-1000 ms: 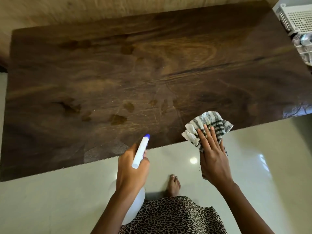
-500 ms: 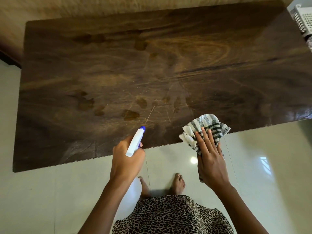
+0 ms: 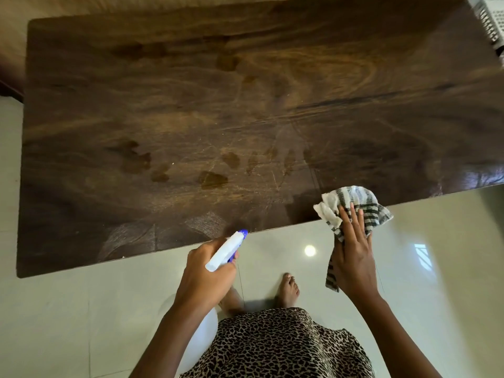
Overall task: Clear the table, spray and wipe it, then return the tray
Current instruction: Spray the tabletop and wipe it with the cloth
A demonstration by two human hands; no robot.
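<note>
A dark wooden table [image 3: 245,110] fills the upper part of the head view, with several wet spots near its front middle. My left hand [image 3: 207,271] grips a white spray bottle [image 3: 226,251] with a blue nozzle, which points at the table's front edge. The bottle's round body shows below my wrist. My right hand [image 3: 353,252] holds a black-and-white striped cloth [image 3: 351,203] at the table's front edge, fingers straight over it, thumb hidden. The cloth's tail hangs below my palm. No tray is in view.
A white perforated plastic basket [image 3: 491,20] sits at the top right corner, cut by the frame. Glossy pale floor tiles [image 3: 436,268] lie in front of the table. My bare feet [image 3: 289,289] stand close to the table's front edge.
My view has shifted left, so the basket slid toward the right edge. Both hands kept their grip; the bottle and the cloth stay at the table's front edge.
</note>
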